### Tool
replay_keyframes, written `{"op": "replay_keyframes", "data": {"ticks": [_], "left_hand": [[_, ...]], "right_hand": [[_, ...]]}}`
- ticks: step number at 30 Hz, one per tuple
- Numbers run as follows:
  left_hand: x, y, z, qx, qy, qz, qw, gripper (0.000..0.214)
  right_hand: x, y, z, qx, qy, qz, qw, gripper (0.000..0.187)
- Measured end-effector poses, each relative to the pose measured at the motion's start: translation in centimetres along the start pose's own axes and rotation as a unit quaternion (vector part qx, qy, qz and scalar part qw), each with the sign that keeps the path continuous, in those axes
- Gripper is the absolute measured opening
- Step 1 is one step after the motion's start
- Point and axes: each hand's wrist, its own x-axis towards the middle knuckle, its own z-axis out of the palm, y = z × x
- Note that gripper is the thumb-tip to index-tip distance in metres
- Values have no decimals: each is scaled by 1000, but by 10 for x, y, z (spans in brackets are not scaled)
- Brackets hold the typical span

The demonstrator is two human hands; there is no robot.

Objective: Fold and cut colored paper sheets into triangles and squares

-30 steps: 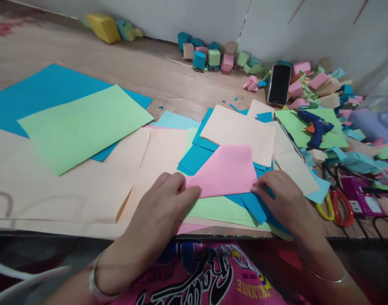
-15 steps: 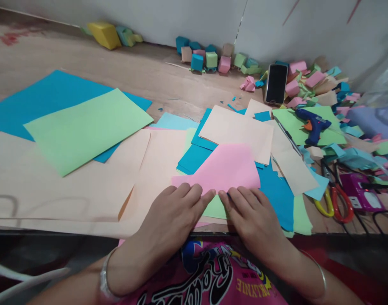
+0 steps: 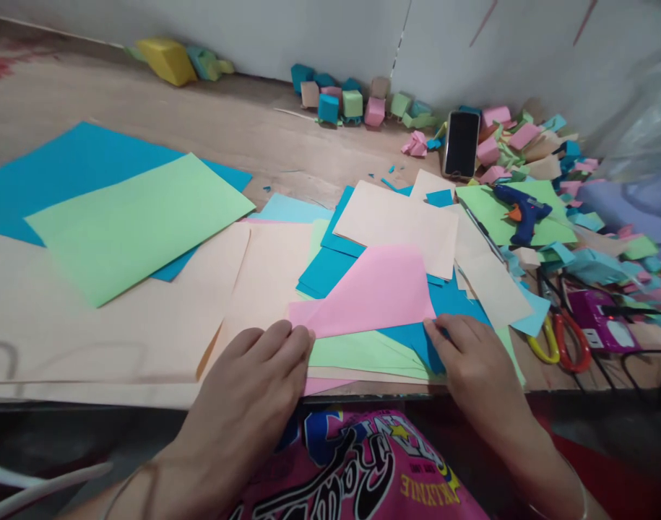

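Along one pink sheet (image 3: 381,289), left hand (image 3: 251,383), right hand (image 3: 476,365), fingers (image 3: 295,347) closed on two corners

From my remote seat I see a phone (image 3: 461,144) at two o'clock, a blue glue gun (image 3: 525,211) near three, scissors (image 3: 561,336) between three and four.

At centre are two hands (image 3: 254,379) and one uppermost pink sheet (image 3: 381,289), at right one phone (image 3: 461,144), one glue gun (image 3: 524,209), one pair of scissors (image 3: 560,336).
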Motion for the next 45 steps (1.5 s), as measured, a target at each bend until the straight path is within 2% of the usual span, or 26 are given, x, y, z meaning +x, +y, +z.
{"op": "replay_keyframes", "data": {"ticks": [3,6,11,13,15,17,20,23,25,27,29,30,32,34,36,40,43,45], "left_hand": [[-8,-3,-4,20,-5,-8,1000,34],[-19,-5,2,16,3,-9,1000,38],[-49,-19,36,-57,19,-34,998,45],[-58,-29,49,-85,-6,-27,996,50],[-63,-37,53,-91,-2,-16,996,46],[-60,-41,48,-92,23,-14,995,39],[-41,-35,29,-112,61,-10,992,34],[-11,-19,17,-118,128,-29,984,45],[9,-8,18,-122,130,-6,984,49],[24,-1,25,-123,130,-5,984,45],[32,1,32,-112,140,-20,984,41],[34,1,35,-104,144,-30,984,42],[35,0,36,-97,146,-47,983,47],[35,-1,33,-101,147,-57,982,53],[36,-2,28,-110,161,-67,979,57],[35,-1,22,-141,167,-102,970,63],[30,-1,23,-165,142,-122,968,65],[27,0,24,-174,136,-103,970,56]], "right_hand": [[-2,1,3,6,13,8,1000,32],[-2,0,5,15,17,14,1000,32],[2,-1,7,27,40,28,998,27],[4,0,7,29,50,35,998,25],[6,2,7,35,56,38,997,22],[7,4,8,44,57,37,997,20],[7,4,9,47,53,33,997,21],[6,2,8,33,40,27,998,24],[6,7,3,34,15,18,999,24],[13,23,-4,71,-40,0,997,27],[26,53,-10,129,-116,-7,985,35],[36,72,-12,139,-133,13,981,36],[58,111,-10,46,-165,175,970,32],[80,145,-1,-4,-169,253,953,30],[96,165,13,-35,-180,302,935,30],[109,176,35,-59,-205,342,915,33],[110,178,41,-63,-219,355,907,32],[110,179,41,-62,-224,359,904,31]]}}
